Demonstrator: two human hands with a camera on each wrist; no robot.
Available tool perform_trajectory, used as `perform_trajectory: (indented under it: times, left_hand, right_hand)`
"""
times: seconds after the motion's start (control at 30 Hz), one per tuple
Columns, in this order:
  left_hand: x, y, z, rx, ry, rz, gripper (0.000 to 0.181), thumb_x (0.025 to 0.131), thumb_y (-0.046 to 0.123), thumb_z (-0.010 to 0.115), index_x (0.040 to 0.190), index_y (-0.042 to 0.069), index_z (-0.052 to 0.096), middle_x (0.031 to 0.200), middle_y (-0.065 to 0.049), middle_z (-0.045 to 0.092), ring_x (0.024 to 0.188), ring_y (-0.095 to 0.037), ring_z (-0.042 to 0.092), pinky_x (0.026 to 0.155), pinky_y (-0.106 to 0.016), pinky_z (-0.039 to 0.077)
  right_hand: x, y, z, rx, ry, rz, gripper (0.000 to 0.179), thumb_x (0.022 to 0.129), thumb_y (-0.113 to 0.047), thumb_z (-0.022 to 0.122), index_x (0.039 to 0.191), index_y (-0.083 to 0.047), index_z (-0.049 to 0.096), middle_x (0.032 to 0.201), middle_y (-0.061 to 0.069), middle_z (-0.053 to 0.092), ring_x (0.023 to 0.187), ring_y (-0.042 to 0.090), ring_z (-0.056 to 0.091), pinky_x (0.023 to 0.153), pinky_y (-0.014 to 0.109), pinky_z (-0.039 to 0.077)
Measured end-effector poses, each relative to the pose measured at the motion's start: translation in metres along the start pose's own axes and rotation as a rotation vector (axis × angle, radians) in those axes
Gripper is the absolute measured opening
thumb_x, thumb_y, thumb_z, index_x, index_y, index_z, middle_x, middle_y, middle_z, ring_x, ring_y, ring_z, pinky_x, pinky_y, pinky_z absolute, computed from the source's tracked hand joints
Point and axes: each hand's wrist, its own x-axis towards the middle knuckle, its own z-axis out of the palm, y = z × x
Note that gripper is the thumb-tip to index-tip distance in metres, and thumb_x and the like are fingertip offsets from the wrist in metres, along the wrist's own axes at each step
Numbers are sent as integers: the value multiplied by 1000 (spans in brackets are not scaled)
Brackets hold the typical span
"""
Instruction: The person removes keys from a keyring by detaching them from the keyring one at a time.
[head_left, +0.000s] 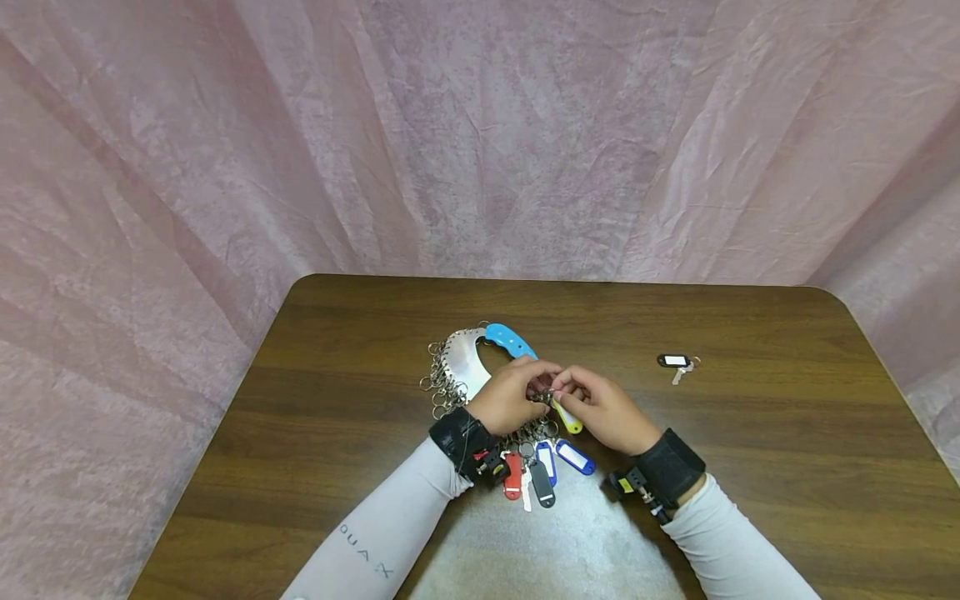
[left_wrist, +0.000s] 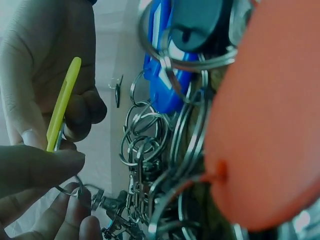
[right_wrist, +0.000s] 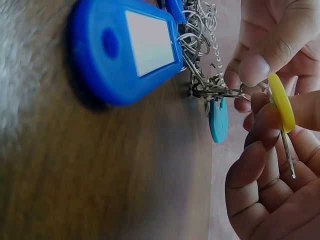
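Observation:
My left hand pinches a small metal ring on a chain clasp between thumb and fingers. My right hand grips a yellow key tag, whose silver key pokes out below it. The tag's end sits right at that ring, the two hands almost meeting. Under and beside the left hand lies a curved metal key holder with a blue handle, its edge lined with many rings and clasps. Part of it is hidden by the hand.
Toward me hang a red tag, a loose key, a dark grey tag and two blue tags, one sticking out right. A black tag with a key lies apart on the wooden table, right. Behind hangs a pink curtain.

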Motion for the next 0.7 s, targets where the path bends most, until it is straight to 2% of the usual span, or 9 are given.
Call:
perform_trajectory:
  times: [0.13, 0.37, 0.53, 0.7]
  left_hand:
    - [0, 0, 0, 12, -5, -12, 48, 84, 7, 78, 130, 9, 63, 111, -6, 67, 101, -17, 64, 90, -25, 52]
    - [1, -1, 1, 61, 5, -72, 39, 89, 23, 76, 126, 13, 67, 103, -2, 71, 98, -14, 65, 87, -28, 51]
    - [1, -1, 1, 40, 21, -89, 36, 89, 21, 76, 124, 14, 69, 103, -1, 72, 98, -14, 65, 87, -27, 51]
    - [1, -2, 2, 40, 35, -70, 38, 87, 15, 77, 124, 13, 69, 106, -2, 71, 98, -14, 66, 87, -26, 52]
  right_hand:
    - [0, 0, 0, 16, 10, -9, 9, 100, -10, 60, 106, -5, 64, 92, 9, 68, 75, 7, 61, 65, 23, 51]
    - [0, -2, -3, 33, 24, 14, 9, 100, -11, 60, 106, -6, 64, 89, 9, 68, 69, 8, 60, 62, 24, 51]
    - [0, -3, -3, 38, 15, 17, 8, 99, -10, 61, 105, -6, 64, 90, 9, 67, 72, 8, 60, 63, 24, 52]
    - [0, -2, -2, 19, 0, 26, 8, 99, -10, 61, 106, -9, 65, 92, 7, 68, 75, 9, 62, 65, 24, 52]
